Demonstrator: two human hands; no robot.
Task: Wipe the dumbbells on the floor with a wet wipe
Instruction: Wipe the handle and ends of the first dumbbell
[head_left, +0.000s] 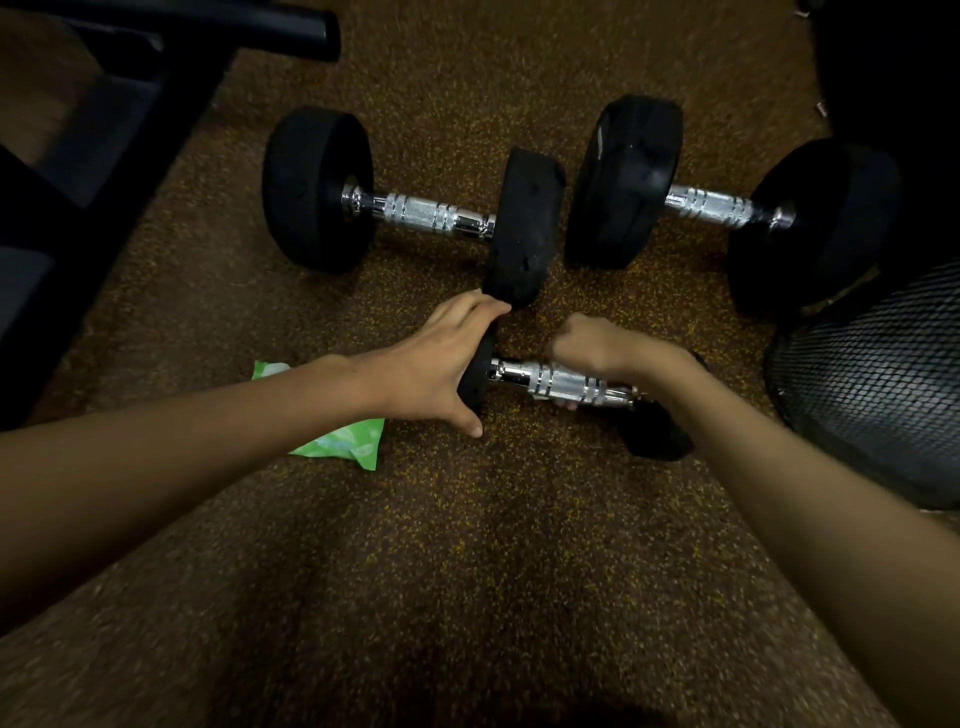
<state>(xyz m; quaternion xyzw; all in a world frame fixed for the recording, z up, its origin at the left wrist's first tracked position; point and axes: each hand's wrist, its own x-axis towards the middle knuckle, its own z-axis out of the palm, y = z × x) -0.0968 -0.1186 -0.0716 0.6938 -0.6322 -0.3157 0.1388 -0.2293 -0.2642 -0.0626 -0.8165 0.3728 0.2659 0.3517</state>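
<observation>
Right hand (608, 348) fingers (565, 404) are curling over the chrome handle of the near dumbbell (524, 376) from above, clenched round it, with the tips showing under the bar. Cannot tell if a wipe is sitting between palm and bar, none is showing. Left hand (441, 364) is lying spread and fairly straight over the dumbbell's left black head, thumb pointing down toward the floor (467, 545), fingertips reaching the lower edge of the next dumbbell's head. It is holding nothing, and looks to be bracing the weight. Key relation: the near dumbbell is lying directly under both hands, long axis running left to right, its right end angling a little toward the person. So any wiping stroke is likely going along the bar sideways, with the right hand being the one on the bar. The right head is partly hiding under the right forearm. The green wet wipes pack (345, 441) is lying on the floor just left of the near dumbbell, partly under the left forearm. Beyond the hands the far left dumbbell (426, 215) and far right dumbbell (722, 205) are lying end to end, both roughly parallel to the near one, untouched apart from those left fingertips. A black mesh object (872, 384) is sitting at the right edge, a black equipment frame (119, 104) at the top left.
</observation>
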